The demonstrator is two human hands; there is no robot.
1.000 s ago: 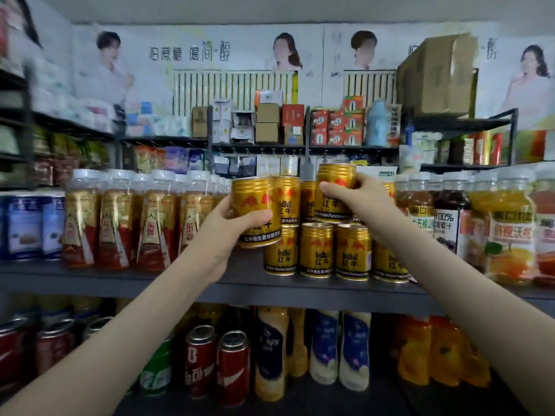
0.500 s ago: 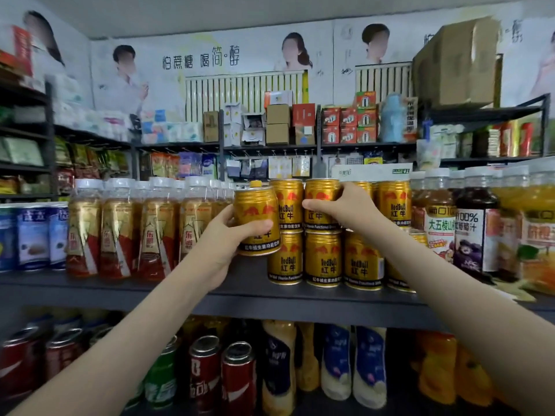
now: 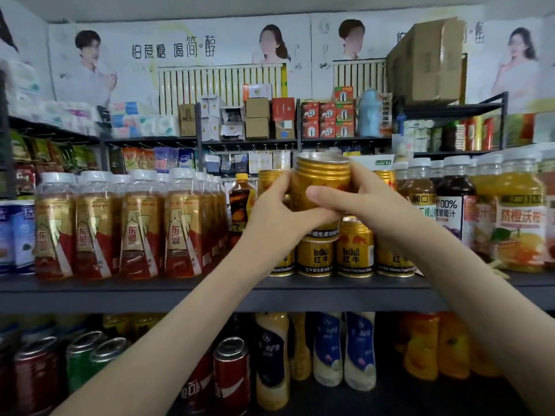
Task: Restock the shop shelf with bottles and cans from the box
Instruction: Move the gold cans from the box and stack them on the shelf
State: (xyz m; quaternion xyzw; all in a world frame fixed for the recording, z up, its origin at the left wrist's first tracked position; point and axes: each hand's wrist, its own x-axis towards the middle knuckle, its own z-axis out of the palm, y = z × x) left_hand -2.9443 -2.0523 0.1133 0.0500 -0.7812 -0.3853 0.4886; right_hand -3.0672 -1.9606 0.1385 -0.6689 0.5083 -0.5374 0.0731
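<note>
Nearest, both hands close round one gold Red Bull can (image 3: pixel 322 175) just above the view's centre. The left hand (image 3: pixel 276 217) cups its seven o'clock side and the right hand (image 3: pixel 366 205) clasps its right with the thumb across the front, probably to keep it upright for a second tier. The can, ribbed under a silvery rim, sits directly over the shelved Red Bull cans (image 3: pixel 356 255) at its six o'clock on the grey shelf (image 3: pixel 150 295), with amber Dongpeng bottles (image 3: pixel 141 229) at nine o'clock and orange juice bottles (image 3: pixel 521 223) at three.

Your can (image 3: pixel 322 181) is gold with ribbed bands and a reddish mark, the bottles (image 3: pixel 99 229) to its left amber with red-and-gold labels and white caps, the shelf (image 3: pixel 150 292) dark grey.
</note>
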